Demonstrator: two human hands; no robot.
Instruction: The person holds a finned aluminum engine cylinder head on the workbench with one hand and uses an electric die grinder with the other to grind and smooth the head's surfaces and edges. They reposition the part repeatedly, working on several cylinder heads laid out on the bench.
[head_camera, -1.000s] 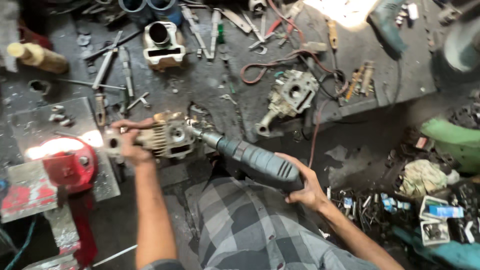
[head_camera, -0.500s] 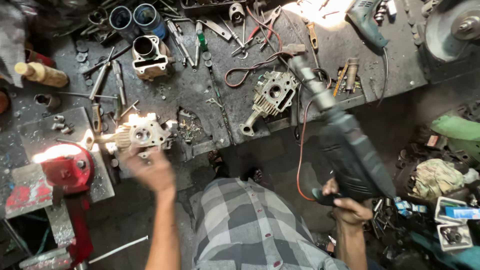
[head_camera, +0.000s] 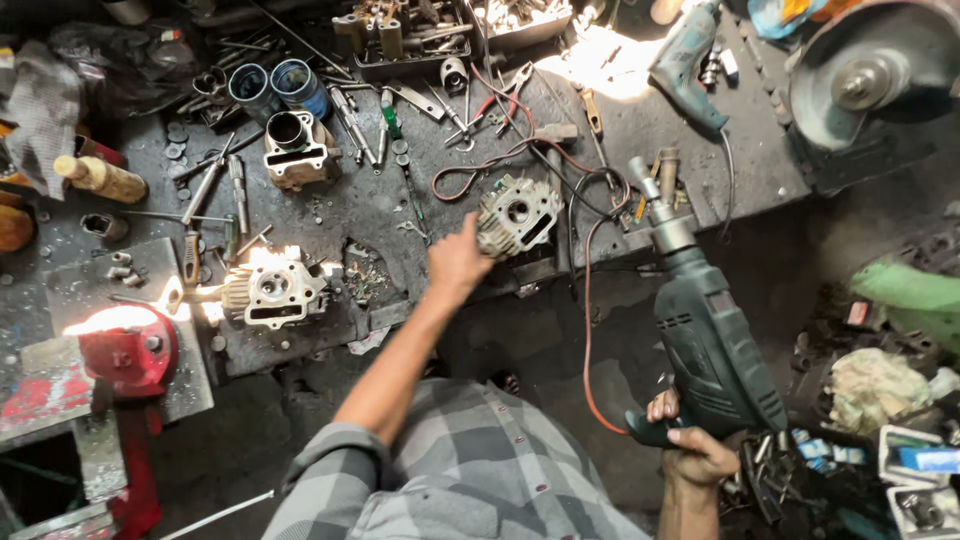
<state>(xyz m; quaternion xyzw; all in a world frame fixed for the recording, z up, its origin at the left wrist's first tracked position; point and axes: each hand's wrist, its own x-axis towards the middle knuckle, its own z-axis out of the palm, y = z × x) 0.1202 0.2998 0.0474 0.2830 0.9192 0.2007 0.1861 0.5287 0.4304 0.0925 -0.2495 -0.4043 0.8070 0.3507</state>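
My right hand (head_camera: 690, 445) grips the handle of a dark green electric drill (head_camera: 705, 340), held off the bench edge with its chuck pointing up towards the bench. An orange cord runs from it. My left hand (head_camera: 458, 258) reaches across the dark workbench (head_camera: 400, 215) and touches the left side of a grey finned cylinder head (head_camera: 516, 214); whether the fingers grip it I cannot tell. A second, brightly lit cylinder head (head_camera: 272, 288) lies alone at the bench's front left, next to a red vise (head_camera: 125, 352).
An engine cylinder block (head_camera: 296, 148), two blue cans (head_camera: 275, 87), screwdrivers, pliers and bolts litter the bench. A teal drill (head_camera: 683, 66) and a bench grinder wheel (head_camera: 865, 72) sit at the back right. Rags and boxes (head_camera: 900, 420) crowd the floor on the right.
My left hand has left the lit cylinder head and moved right to the grey one. My right hand has swung the drill off to the right and lowered it.
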